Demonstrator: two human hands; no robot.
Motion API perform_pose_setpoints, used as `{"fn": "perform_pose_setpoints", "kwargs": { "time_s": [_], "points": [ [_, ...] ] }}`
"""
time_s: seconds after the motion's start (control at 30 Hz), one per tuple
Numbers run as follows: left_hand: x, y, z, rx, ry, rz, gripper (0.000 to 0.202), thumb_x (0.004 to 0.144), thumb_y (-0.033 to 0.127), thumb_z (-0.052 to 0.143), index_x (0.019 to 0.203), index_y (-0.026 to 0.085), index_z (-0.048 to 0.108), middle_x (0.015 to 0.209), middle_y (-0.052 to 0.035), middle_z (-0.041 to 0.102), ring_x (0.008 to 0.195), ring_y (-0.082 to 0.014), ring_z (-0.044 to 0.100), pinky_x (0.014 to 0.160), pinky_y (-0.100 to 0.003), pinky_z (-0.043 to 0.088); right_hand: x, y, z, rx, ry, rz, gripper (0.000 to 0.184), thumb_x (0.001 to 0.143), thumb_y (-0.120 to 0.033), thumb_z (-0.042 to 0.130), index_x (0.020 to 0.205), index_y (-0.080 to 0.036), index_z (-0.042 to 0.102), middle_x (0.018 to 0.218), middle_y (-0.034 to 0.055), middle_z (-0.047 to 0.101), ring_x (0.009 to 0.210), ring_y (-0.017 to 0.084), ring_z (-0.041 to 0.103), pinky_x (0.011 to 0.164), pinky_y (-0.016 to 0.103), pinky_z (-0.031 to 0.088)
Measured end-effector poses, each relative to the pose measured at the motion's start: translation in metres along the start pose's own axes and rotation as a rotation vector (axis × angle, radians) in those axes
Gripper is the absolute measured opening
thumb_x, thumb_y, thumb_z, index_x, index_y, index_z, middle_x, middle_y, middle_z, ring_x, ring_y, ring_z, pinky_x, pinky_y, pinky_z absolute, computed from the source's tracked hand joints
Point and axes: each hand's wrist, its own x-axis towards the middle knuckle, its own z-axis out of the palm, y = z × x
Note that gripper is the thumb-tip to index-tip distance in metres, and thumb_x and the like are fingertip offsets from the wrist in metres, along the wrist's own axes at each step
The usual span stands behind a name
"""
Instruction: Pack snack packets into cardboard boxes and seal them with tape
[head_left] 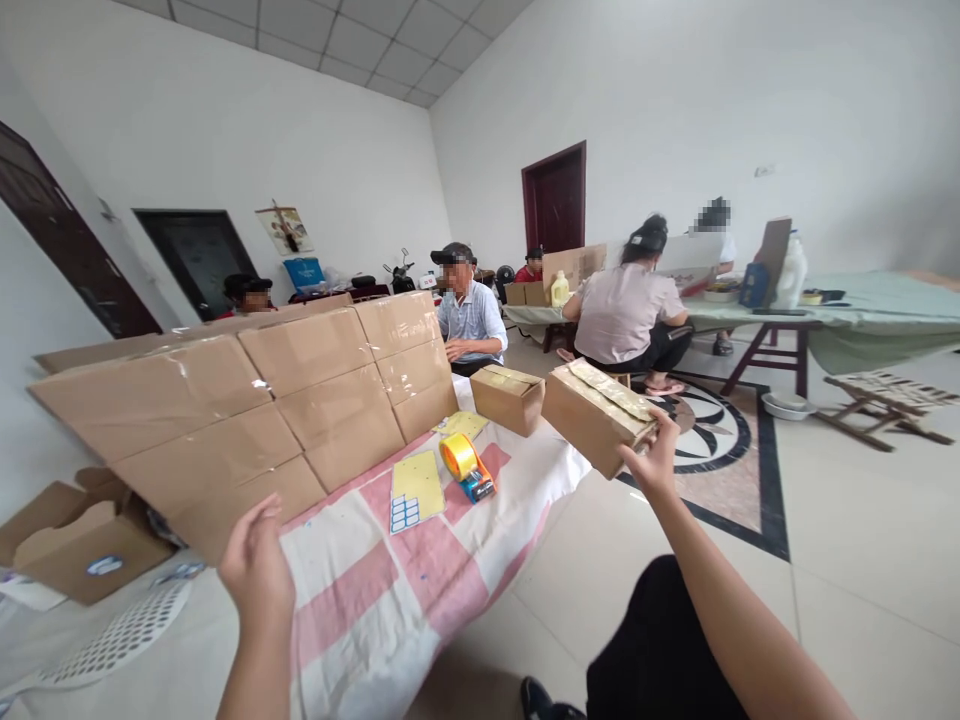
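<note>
My right hand [655, 452] grips the near end of a small cardboard box [592, 415], thumb below and fingers over the edge, holding it past the table's right edge. Tape runs along the box's top. My left hand [259, 560] is raised over the table, empty, its fingers loosely bent and apart from the thumb, in front of a stack of taped cardboard boxes [322, 400]. A second small box [506, 398] lies at the table's far right corner. Between my hands are a tape dispenser with yellow tape [466, 465] and a yellow sheet with blue-edged labels [417, 490].
A pink-and-white cloth [367, 600] covers the table. At the left stand an open carton [82, 540] and a white perforated plastic piece [120, 640]. One person [471, 318] sits beyond the stack; another [626, 310] sits at a green-covered table [862, 310]. A folding stool [892, 400] stands right.
</note>
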Motion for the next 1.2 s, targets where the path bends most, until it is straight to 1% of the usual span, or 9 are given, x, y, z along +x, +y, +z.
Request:
{"fn": "perform_pose_setpoints", "kwargs": {
  "time_s": [0.13, 0.23, 0.43, 0.6, 0.77, 0.93, 1.03, 1.1, 1.2],
  "points": [
    [-0.012, -0.010, 0.032, -0.076, 0.006, -0.153, 0.037, 0.072, 0.040, 0.064, 0.098, 0.015, 0.070, 0.098, -0.0069, 0.071, 0.100, -0.0256, 0.067, 0.098, -0.045, 0.052, -0.003, 0.017, 0.024, -0.037, -0.183, 0.051, 0.080, 0.061, -0.039, 0.066, 0.134, -0.020, 0.039, 0.121, 0.0121, 0.040, 0.120, 0.037, 0.041, 0.099, 0.055, 0.043],
    [-0.020, -0.012, 0.041, -0.053, -0.073, -0.149, 0.036, 0.074, 0.040, 0.065, 0.099, 0.016, 0.071, 0.100, -0.0077, 0.072, 0.103, -0.0256, 0.067, 0.100, -0.045, 0.050, -0.006, 0.018, 0.050, -0.009, -0.293, 0.039, 0.085, 0.062, -0.039, 0.066, 0.138, -0.019, 0.034, 0.128, 0.0146, 0.037, 0.126, 0.037, 0.038, 0.105, 0.055, 0.040],
    [-0.024, -0.003, 0.031, 0.004, -0.146, -0.034, 0.032, 0.077, 0.040, 0.067, 0.098, 0.016, 0.072, 0.095, -0.0065, 0.073, 0.097, -0.0243, 0.069, 0.099, -0.043, 0.050, -0.003, -0.002, 0.106, -0.063, -0.368, 0.094, 0.094, 0.064, -0.043, 0.068, 0.145, -0.020, 0.027, 0.142, 0.0178, 0.027, 0.137, 0.038, 0.033, 0.112, 0.052, 0.036],
    [-0.028, 0.007, 0.022, 0.007, -0.118, -0.038, 0.030, 0.079, 0.040, 0.065, 0.096, 0.017, 0.072, 0.087, -0.0044, 0.072, 0.091, -0.0222, 0.069, 0.093, -0.039, 0.052, 0.023, -0.014, 0.157, -0.142, -0.509, 0.180, 0.097, 0.066, -0.047, 0.071, 0.148, -0.020, 0.026, 0.149, 0.0198, 0.026, 0.131, 0.039, 0.045, 0.104, 0.050, 0.044],
    [-0.034, 0.012, 0.018, 0.147, -0.253, -0.046, 0.034, 0.082, 0.045, 0.061, 0.099, 0.018, 0.071, 0.092, -0.0055, 0.074, 0.096, -0.0253, 0.069, 0.093, -0.040, 0.052, 0.047, -0.019, 0.203, -0.303, -0.654, 0.260, 0.098, 0.072, -0.051, 0.071, 0.152, -0.020, 0.023, 0.156, 0.0221, 0.020, 0.113, 0.038, 0.061, 0.095, 0.049, 0.048],
    [-0.028, 0.005, 0.018, 0.272, -0.368, 0.001, 0.036, 0.082, 0.049, 0.062, 0.100, 0.019, 0.073, 0.097, -0.0057, 0.075, 0.097, -0.0252, 0.069, 0.091, -0.038, 0.053, 0.071, -0.032, 0.247, -0.314, -0.759, 0.348, 0.103, 0.076, -0.045, 0.072, 0.156, -0.017, 0.014, 0.162, 0.0280, 0.004, 0.126, 0.043, 0.053, 0.101, 0.054, 0.043],
    [-0.029, 0.013, 0.016, 0.258, -0.323, 0.050, 0.033, 0.084, 0.043, 0.062, 0.100, 0.017, 0.073, 0.091, -0.0028, 0.074, 0.090, -0.0208, 0.070, 0.088, -0.034, 0.054, 0.072, -0.046, 0.256, -0.199, -0.739, 0.341, 0.112, 0.080, -0.047, 0.071, 0.156, -0.005, 0.001, 0.159, 0.0355, 0.005, 0.141, 0.047, 0.035, 0.107, 0.060, 0.037],
    [-0.030, 0.021, 0.014, 0.218, -0.264, 0.125, 0.034, 0.086, 0.036, 0.059, 0.101, 0.008, 0.072, 0.083, -0.0008, 0.072, 0.088, -0.0188, 0.070, 0.088, -0.036, 0.053, 0.049, -0.060, 0.247, -0.082, -0.662, 0.234, 0.107, 0.088, -0.056, 0.060, 0.155, -0.002, -0.003, 0.157, 0.0343, 0.016, 0.144, 0.046, 0.030, 0.108, 0.066, 0.032],
    [-0.027, 0.025, 0.011, 0.235, -0.222, 0.103, 0.045, 0.091, 0.031, 0.041, 0.111, -0.003, 0.065, 0.083, 0.0008, 0.070, 0.089, -0.0165, 0.070, 0.085, -0.038, 0.051, -0.023, -0.099, 0.193, 0.055, -0.754, 0.095, 0.079, 0.100, -0.059, 0.036, 0.157, -0.011, 0.010, 0.151, 0.0208, 0.037, 0.139, 0.035, 0.042, 0.108, 0.057, 0.039]
  ]
}}
